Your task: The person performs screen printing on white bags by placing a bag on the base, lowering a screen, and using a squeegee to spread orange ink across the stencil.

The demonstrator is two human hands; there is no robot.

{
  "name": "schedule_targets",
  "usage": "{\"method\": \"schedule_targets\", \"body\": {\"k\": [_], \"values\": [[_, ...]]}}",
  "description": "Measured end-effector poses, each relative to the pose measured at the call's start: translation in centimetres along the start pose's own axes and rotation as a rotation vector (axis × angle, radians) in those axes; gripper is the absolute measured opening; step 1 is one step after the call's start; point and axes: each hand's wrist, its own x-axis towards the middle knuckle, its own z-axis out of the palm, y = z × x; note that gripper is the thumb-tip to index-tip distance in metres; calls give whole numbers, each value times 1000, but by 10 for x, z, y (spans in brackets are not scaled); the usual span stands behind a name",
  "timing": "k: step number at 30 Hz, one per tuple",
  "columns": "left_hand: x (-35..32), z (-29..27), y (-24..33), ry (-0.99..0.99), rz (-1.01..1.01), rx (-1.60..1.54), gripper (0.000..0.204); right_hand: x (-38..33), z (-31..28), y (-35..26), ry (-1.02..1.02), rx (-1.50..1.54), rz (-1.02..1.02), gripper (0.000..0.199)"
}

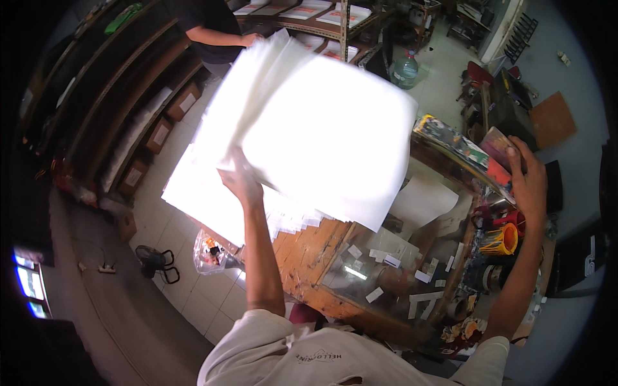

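Observation:
Large white paper sheets (335, 122) spread over the far part of the work table, brightly lit and partly blurred. My left hand (243, 182) is closed on the edge of several of them, which bend up and fan out. More sheets (193, 186) lie beneath in uneven layers. On the right, my right hand (530, 180) curls its thumb and fingers around a flat reddish-brown piece (497, 147); its exact kind cannot be told. That piece is at the end of a long paint-stained ledge (454, 143).
Another person (215, 32) stands beyond the sheets, near shelves. The wooden table (306, 254) has a glass top (347, 283) with paper scraps. An orange-yellow container (502, 239) and tape rolls stand at right. A black fan (153, 260) is on the tiled floor, left.

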Motion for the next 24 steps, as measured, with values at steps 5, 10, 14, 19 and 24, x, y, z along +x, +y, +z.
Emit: {"method": "schedule_targets", "body": {"k": [5, 10, 14, 19, 24], "values": [[-34, -76, -123, 12, -274, 96, 44, 7, -2, 26, -40, -41, 46, 48], [-19, -84, -126, 15, -418, 132, 55, 6, -3, 41, -90, -80, 132, 46], [21, -82, -111, 155, -660, 407, 82, -1, 0, 45, -32, 55, -54, 48], [48, -86, -127, 94, -486, 499, 59, -6, -2, 41, -123, -27, 48, 51], [67, -96, -139, 142, -298, 739, 53, -5, -3, 40, -159, 83, 57, 50]]}}
